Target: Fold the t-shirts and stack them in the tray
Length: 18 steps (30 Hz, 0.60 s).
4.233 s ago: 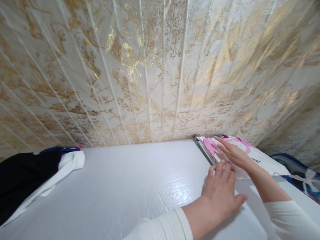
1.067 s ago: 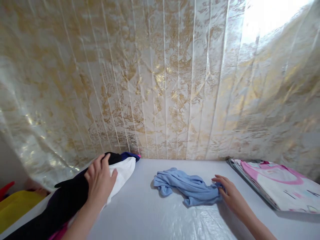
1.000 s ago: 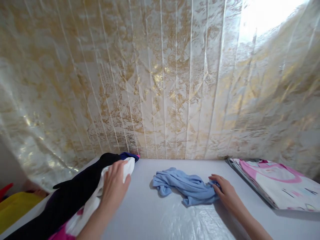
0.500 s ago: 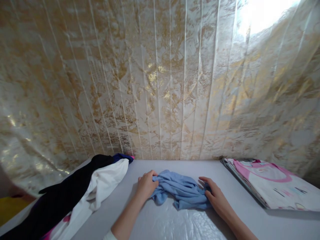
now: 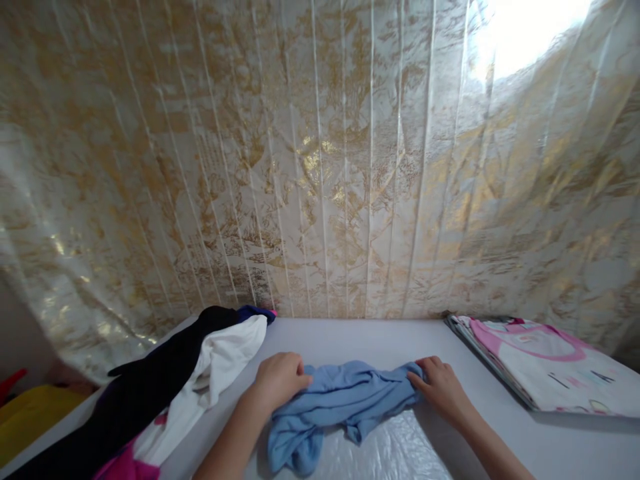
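A crumpled light blue garment [image 5: 334, 403] lies on the white table [image 5: 365, 340] in front of me. My left hand [image 5: 279, 379] is closed on its left upper edge. At the garment's right end my right hand [image 5: 439, 388] pinches the cloth with curled fingers. Between the two hands the cloth is stretched out sideways, and a loose part hangs down toward me at the lower left.
A heap of unfolded clothes [image 5: 165, 393], black, white and pink, lies at the left. A stack of folded garments [image 5: 540, 363] with a pink and white print on top sits at the right. A gold-patterned curtain [image 5: 320, 167] hangs right behind the table. Something yellow [image 5: 30, 417] shows at far left.
My left hand left the clothes heap and took hold of the blue garment. Both hands have drawn the garment toward me and spread it sideways.
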### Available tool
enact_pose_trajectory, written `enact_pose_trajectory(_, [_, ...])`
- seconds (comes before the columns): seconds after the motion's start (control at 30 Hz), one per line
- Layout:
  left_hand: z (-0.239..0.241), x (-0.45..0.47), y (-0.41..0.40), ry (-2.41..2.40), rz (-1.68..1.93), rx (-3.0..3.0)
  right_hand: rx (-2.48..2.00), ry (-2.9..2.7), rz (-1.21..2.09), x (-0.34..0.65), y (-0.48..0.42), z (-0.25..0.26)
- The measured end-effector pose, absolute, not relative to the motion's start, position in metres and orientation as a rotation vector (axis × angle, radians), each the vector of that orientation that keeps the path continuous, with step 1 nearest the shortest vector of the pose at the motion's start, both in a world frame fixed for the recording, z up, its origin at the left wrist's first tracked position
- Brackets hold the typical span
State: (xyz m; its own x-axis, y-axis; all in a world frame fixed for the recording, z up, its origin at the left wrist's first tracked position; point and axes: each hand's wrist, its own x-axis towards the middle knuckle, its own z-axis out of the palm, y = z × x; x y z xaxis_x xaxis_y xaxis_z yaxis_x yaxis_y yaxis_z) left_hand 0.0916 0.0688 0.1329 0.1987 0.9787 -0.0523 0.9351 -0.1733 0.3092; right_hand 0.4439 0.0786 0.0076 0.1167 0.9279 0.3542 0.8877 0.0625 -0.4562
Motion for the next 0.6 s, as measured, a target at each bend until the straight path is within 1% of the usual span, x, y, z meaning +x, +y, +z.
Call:
enact_pose_trajectory(0.07, [0.119,0.102,0.072,1.825,0.231,2.198,-1.836,-1.713,0.138,0.448,0.075,0.012])
enact_pose_trajectory(0.13, [0.11,0.109,0.076,1.813,0.267,2.191,-1.785,-1.641,0.299,0.452,0.073,0.017])
enact_pose_trajectory(0.23, [0.104,0.111,0.08,1.727,0.32,2.177,-1.641,-1.558,0.547,0.45,0.075,0.024])
enact_pose_trajectory(0.37, [0.1,0.107,0.085,1.553,0.406,2.13,-1.496,-1.472,0.727,0.44,0.076,0.039])
enact_pose_trajectory(0.53, [0.081,0.111,0.091,1.485,0.531,2.017,-1.064,-1.121,1.087,0.427,0.063,0.07])
enact_pose_trajectory(0.6, [0.076,0.116,0.092,1.474,0.57,1.992,-0.961,-1.036,1.158,0.424,0.058,0.079])
